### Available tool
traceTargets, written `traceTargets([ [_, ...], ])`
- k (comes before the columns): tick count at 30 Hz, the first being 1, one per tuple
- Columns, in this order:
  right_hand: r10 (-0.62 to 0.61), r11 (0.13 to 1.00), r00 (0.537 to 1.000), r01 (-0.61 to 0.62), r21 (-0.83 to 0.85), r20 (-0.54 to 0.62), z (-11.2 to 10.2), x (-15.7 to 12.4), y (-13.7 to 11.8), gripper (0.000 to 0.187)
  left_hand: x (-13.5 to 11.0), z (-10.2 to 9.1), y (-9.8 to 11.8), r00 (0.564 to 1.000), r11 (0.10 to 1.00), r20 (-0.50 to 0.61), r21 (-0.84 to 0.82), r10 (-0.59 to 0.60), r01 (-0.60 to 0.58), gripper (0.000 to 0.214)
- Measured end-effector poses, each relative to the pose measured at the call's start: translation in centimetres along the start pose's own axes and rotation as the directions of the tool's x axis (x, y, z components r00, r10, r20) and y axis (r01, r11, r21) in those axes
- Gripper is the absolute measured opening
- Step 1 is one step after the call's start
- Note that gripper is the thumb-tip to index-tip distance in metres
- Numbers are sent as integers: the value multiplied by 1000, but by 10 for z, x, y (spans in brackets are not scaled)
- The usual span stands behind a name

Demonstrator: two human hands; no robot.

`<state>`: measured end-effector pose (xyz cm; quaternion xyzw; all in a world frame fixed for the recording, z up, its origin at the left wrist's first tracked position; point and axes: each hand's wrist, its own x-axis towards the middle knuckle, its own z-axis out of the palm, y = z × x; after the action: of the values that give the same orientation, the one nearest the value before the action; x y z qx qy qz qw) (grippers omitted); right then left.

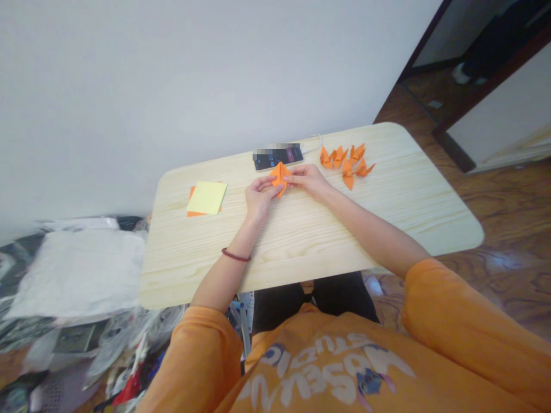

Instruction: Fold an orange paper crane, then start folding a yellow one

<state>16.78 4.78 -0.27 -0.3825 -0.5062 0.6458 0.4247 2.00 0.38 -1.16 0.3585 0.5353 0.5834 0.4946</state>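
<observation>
On the tabletop (pixel 310 235), phone (pixel 275 160), origami (pixel 338 156) and paper squares (pixel 207 198) surround both hands' (pixel 259 199) (pixel 312 179) fingers (pixel 263 182) pinching orange paper (pixel 280 173).

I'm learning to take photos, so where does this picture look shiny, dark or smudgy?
In the head view, glare shines on the wood floor at right; in the head view, the doorway is dark; in the head view, blocky squares cover part of the phone, and the clutter at lower left looks blurry.

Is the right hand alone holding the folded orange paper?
No, the left hand and right hand both hold the folded orange paper, one at each side.
</observation>
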Motion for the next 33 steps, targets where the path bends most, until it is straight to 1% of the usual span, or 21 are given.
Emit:
traceTargets([
  [5,12,999,1000,-12,40,-22,2,0,-1,38,0,0,-1,1000,1000,-16,-15,16,-16,42],
  [11,21,1000,998,-22,-8,-52,2,0,-1,35,1,-1,0,999,1000,-38,2,24,-24,42],
  [16,26,1000,999,-27,-15,-46,0,1,-1,35,1,-1,1,999,1000,-46,-22,16,-17,42],
  [20,34,999,999,-35,-7,-19,-1,3,-1,37,0,0,1,999,999,-49,-36,14,-15,40],
  [24,30,999,999,-30,11,-22,-1,4,1,37,0,1,3,998,998,-54,-57,8,-11,38],
  [33,26,1000,1000,-26,-18,-2,-4,6,4,42,-1,1,2,997,998,-61,-43,48,-51,35],
])
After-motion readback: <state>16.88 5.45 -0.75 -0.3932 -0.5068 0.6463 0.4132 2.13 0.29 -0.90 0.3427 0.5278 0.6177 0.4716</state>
